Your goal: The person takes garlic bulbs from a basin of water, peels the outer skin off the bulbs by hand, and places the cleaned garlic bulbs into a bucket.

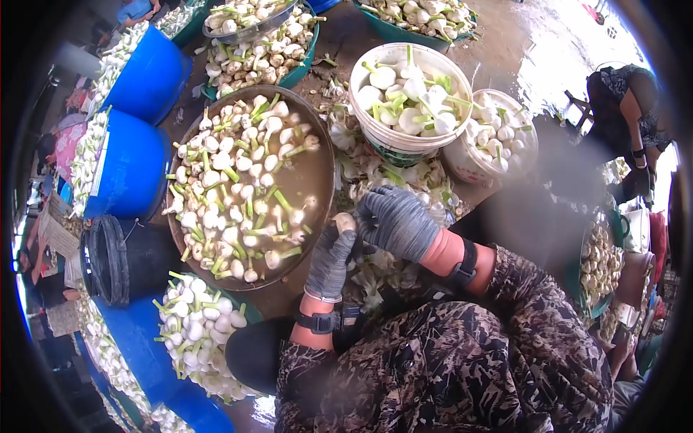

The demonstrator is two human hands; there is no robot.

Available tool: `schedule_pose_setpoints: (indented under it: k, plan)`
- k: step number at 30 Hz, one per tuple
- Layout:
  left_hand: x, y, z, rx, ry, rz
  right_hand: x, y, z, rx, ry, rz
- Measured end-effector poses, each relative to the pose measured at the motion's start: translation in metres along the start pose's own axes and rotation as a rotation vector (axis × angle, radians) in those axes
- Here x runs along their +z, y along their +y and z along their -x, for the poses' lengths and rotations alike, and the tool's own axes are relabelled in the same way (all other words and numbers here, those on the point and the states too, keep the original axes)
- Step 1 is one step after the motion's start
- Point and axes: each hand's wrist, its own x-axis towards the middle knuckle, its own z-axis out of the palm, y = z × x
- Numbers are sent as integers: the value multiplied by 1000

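Grey gloves cover both of my hands. My left hand (330, 261) is wrapped round a garlic bulb (344, 222), whose pale brownish top shows above the thumb. Close against it, my right hand (397, 222) has its fingers curled in; whatever they hold is hidden. Just left of my hands stands a wide round basin (323, 180) of murky water with many garlic bulbs floating in it, short green stems attached. Peeled-off garlic skins (375, 278) lie in a heap beneath and beyond my hands.
Ahead are a white bucket (368, 133) of cleaned garlic and a second white bucket (473, 169). Blue tubs (133, 169) of garlic and a black bucket (130, 256) line the left. Green basins (411, 36) stand farther back. A bending person (628, 101) is at right.
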Motion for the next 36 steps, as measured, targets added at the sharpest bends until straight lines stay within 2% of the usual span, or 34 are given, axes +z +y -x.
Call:
schedule_pose_setpoints:
  k: [1, 2, 4, 5, 6, 7, 8, 9, 10, 12, 13, 14, 16, 18, 20, 21, 22, 25, 26, 28, 30, 31, 32, 34, 36]
  plan:
    - [-2, -6, 0, -24, -30, -9, 0, 0, 1, 124, -42, -77]
    - [1, -1, 1, -28, -35, -9, -1, 2, 2, 130, -41, -76]
    - [8, 10, 5, 173, -87, -269, -2, 12, 0, 365, -210, -463]
    - [7, 8, 5, 153, -91, -274, -1, 16, -2, 424, -274, -534]
    - [7, 8, 4, 152, -98, -273, -2, 16, 1, 429, -270, -532]
    - [7, 10, 2, 79, -94, -249, -1, 13, 3, 375, -205, -397]
    - [3, 6, 0, 91, -95, -266, -1, 9, 4, 317, -142, -263]
    - [-1, 1, -3, 102, -96, -282, 6, 11, 7, 187, -80, -175]
    - [-4, -3, -6, 113, -97, -299, 9, 11, 7, 187, -83, -178]
    - [10, 7, -2, 294, -27, -335, 14, 11, 9, 261, -96, -174]
    - [6, 6, -2, 392, -16, -605, 17, 16, 9, 318, -175, -243]
    - [5, 3, -3, 389, -20, -602, 21, 24, 9, 324, -176, -240]
    - [3, -3, -5, 567, 19, -792, 29, 37, 6, 716, -363, -822]
    - [3, -2, -4, 554, 32, -789, 24, 36, 7, 684, -377, -821]
    - [2, -1, -6, 362, 14, -634, 19, 30, 7, 451, -264, -694]
    - [0, -5, -7, 456, 28, -698, 19, 19, 9, 383, -188, -816]
    - [-1, -11, -7, 555, 36, -759, 10, 17, 5, 296, -242, -458]
    - [9, -7, -3, 389, 125, -493, 14, 21, 3, 475, -324, -590]
    - [5, -11, -3, 348, 135, -387, 13, 21, 3, 463, -360, -637]
    - [-4, -39, -17, 318, 194, -344, 2, 17, 3, 410, -475, -477]
    - [-8, -41, -21, 9, 108, 355, 5, 16, 5, 325, -555, -406]
    - [0, -44, -25, -68, 284, 441, 7, 18, 8, 284, -572, -423]
    - [2, -45, -24, -65, 284, 443, 9, 22, 10, 244, -589, -440]
    - [5, -46, -18, -150, 143, 678, 1, 24, 11, 157, -599, -459]
    - [29, -33, -24, -192, 421, 773, -15, 20, 11, 71, -617, -492]
